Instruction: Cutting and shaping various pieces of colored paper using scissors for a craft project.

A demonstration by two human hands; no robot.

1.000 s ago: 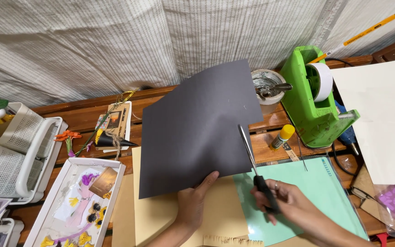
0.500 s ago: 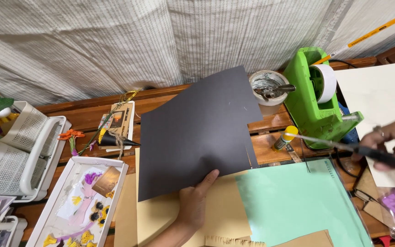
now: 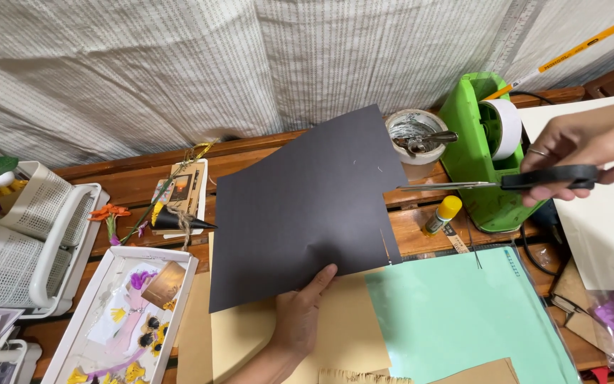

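Observation:
My left hand [image 3: 302, 321] grips the lower edge of a dark grey sheet of card [image 3: 300, 203] and holds it up over the desk. A short cut shows near the sheet's lower right corner. My right hand [image 3: 583, 151] holds black-handled scissors [image 3: 513, 182] at the right, blades level and pointing left toward the sheet's right edge without touching it. Below lie a tan paper sheet [image 3: 342, 334] and a mint green cutting mat [image 3: 463, 320].
A green tape dispenser [image 3: 481, 153] stands behind the scissors, with a small tin of clips [image 3: 416, 135] and a yellow-capped glue stick [image 3: 440, 214] beside it. White baskets [image 3: 19, 235] and a tray of pressed flowers [image 3: 126, 313] sit at the left. White paper [image 3: 605, 220] lies right.
My right hand has lifted the scissors from the green mat up and to the right, turning the blades level. The dark sheet has stayed held in my left hand.

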